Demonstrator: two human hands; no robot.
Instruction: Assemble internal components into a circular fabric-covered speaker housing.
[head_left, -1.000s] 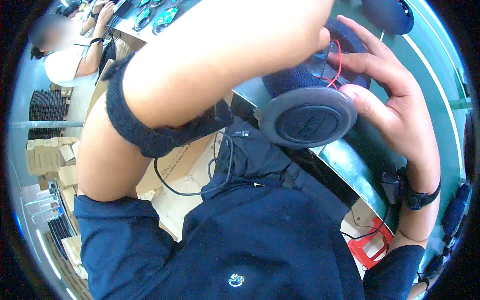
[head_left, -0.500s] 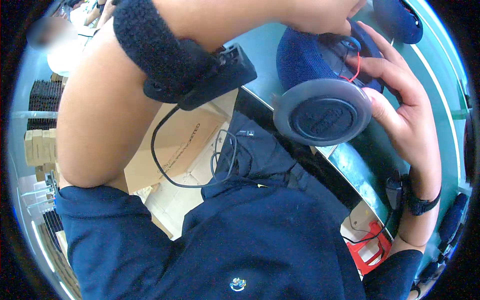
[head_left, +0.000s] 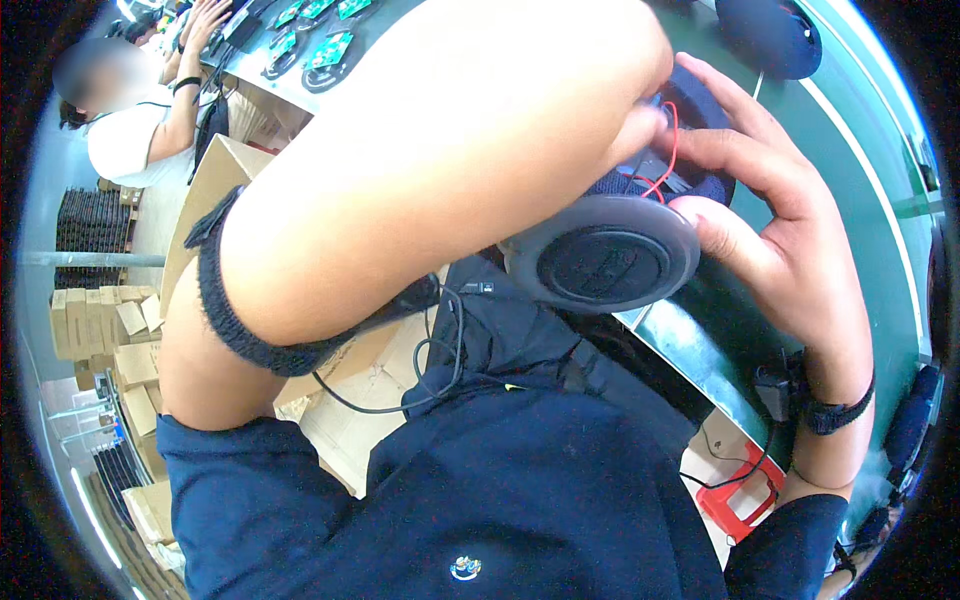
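A cylindrical speaker with dark-blue mesh fabric (head_left: 612, 186) is tilted over the bench edge, its grey round end cap (head_left: 600, 262) facing me. My right hand (head_left: 775, 200) grips it, thumb against the cap's rim and fingers spread across the open side. A thin red wire (head_left: 672, 150) loops out of that opening. My left hand (head_left: 640, 128) reaches in from above with its fingers pinched together beside the wire. What it pinches is blurred and mostly behind my own hand and forearm. Both wrists wear black straps, and cables are visible.
The green bench (head_left: 850, 190) runs along the right. Another dark-blue speaker (head_left: 770, 38) lies at the far right. Green circuit boards (head_left: 330, 50) on black round parts sit at top left, near a seated co-worker (head_left: 150, 130). Cardboard boxes (head_left: 90, 320) and a red stool (head_left: 740, 495) stand below.
My left forearm has rolled and now crosses lower over the speaker. The left hand has moved down and left. The speaker has shifted slightly left and down, still in my right hand.
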